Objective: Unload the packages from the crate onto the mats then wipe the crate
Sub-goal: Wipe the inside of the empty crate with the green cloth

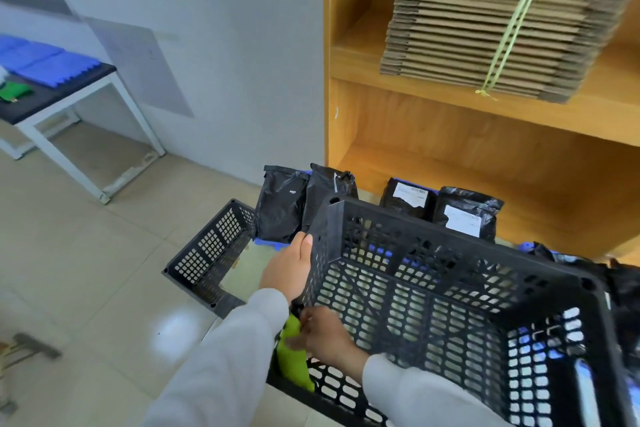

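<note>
Now you are at the wiping step: the crate (450,305) is empty and tilted up in front of the shelf (433,121), with the packages (436,208) standing on blue mats (266,243) at the shelf's foot, just behind the crate. Keep the crate steady with your left hand (289,269), whose fingers wrap its left wall. Your right hand (325,336) is inside, clenched on the green cloth (294,354) at the near left corner. Press the cloth flat and work wall by wall, then the lattice floor, so no side is missed
</note>
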Demonstrator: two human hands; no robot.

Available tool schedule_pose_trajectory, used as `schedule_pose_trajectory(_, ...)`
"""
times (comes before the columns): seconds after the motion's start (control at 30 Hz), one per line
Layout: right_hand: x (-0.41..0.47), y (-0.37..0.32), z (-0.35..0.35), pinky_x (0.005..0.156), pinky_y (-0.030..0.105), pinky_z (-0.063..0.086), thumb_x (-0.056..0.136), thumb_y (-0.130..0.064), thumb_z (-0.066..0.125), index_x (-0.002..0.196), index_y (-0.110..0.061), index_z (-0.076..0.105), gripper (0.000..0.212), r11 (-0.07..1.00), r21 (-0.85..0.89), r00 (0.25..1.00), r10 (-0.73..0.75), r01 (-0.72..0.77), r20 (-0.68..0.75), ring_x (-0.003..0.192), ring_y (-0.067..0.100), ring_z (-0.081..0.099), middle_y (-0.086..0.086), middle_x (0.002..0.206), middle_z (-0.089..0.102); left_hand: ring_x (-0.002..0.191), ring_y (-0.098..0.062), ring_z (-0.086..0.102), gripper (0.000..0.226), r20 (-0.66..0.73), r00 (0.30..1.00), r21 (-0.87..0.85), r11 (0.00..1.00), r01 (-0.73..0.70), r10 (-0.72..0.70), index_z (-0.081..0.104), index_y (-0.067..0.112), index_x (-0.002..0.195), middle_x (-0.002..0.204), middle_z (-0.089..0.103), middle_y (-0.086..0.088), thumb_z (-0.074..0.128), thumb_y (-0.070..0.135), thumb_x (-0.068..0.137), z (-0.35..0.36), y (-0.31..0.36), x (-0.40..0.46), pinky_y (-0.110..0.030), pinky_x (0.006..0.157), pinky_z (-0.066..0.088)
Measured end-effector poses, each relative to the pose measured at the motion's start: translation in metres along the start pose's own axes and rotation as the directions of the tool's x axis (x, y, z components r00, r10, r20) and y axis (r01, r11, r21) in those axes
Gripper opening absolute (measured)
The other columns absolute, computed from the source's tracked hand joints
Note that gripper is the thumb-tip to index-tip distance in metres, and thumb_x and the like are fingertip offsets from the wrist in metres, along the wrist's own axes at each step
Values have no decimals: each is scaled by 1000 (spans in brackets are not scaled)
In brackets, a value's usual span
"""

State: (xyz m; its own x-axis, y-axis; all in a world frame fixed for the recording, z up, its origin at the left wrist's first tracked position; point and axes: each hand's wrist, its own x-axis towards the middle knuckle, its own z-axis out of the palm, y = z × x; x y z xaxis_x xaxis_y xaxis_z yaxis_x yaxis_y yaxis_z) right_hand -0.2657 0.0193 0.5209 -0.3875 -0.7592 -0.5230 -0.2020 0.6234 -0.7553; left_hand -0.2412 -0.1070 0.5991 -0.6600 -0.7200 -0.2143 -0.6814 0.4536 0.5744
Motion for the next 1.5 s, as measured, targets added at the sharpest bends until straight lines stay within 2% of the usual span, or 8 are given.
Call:
schedule_pose_trajectory(0.23,-44,-25,-11,67,27,50,71,-20,79,91,-23,62,25,949,-151,958,-285,276,-40,76,10,58,-7,83,64,120,-34,58,48,102,991,-105,990,95,-84,53,19,130,130,64,-9,19,46,110,-7,11,-9,-41,96,41)
schedule_pose_trajectory(0.33,-56,-32,-19,68,19,45,77,-18,78,100,-17,67,26,887,-204,909,-415,414,44,77,9,56,-8,86,62,128,-34,54,50,107,990,-104,989,105,-94,49,15,143,143,57,-12,21,42,111,-11,13,-14,-44,105,42)
schedule_pose_trajectory(0.6,-51,-37,-40,80,37,56,87,-31,69,114,-26,66,27,681,-421,801,-503,599,325,87,16,63,-4,102,71,126,-37,56,53,79,993,-140,986,96,-86,51,13,141,139,60,-12,21,46,110,-10,13,-12,-46,105,43)
schedule_pose_trajectory(0.83,-29,-5,-17,80,41,55,89,-28,68,119,-20,65,31,644,-533,835,-391,549,388,95,28,65,7,108,71,91,-35,63,43,73,993,-143,984,101,-92,53,20,109,94,68,-14,20,48,109,-1,2,-3,-50,91,49)
schedule_pose_trajectory(1.0,-4,22,4,84,36,48,93,-26,65,127,-15,61,36,691,-557,877,-260,461,403,105,31,61,13,118,67,96,-37,64,44,-16,1000,-38,999,4,-5,53,13,126,107,68,-15,26,43,109,3,-3,2,-41,79,46)
schedule_pose_trajectory(1.1,10,36,16,90,42,51,94,-25,62,128,-16,59,35,734,-560,894,-148,386,423,111,33,60,14,122,64,98,-35,66,44,-43,998,-75,996,-53,50,37,31,149,110,69,-12,25,45,109,6,-5,4,-47,86,52)
schedule_pose_trajectory(1.3,30,61,35,91,37,45,95,-19,61,132,-14,55,38,777,-551,904,-53,305,425,117,33,56,15,128,61,49,-15,32,49,-26,995,-77,993,-95,93,11,57,156,57,32,3,21,42,111,8,-9,3,-27,46,27)
schedule_pose_trajectory(1.5,35,68,32,77,28,43,97,-29,60,138,-24,51,42,861,-483,912,58,161,407,104,23,56,8,131,56,58,-20,47,49,-35,991,-31,991,-127,126,11,59,155,91,47,3,20,40,111,9,-9,6,-30,51,34)
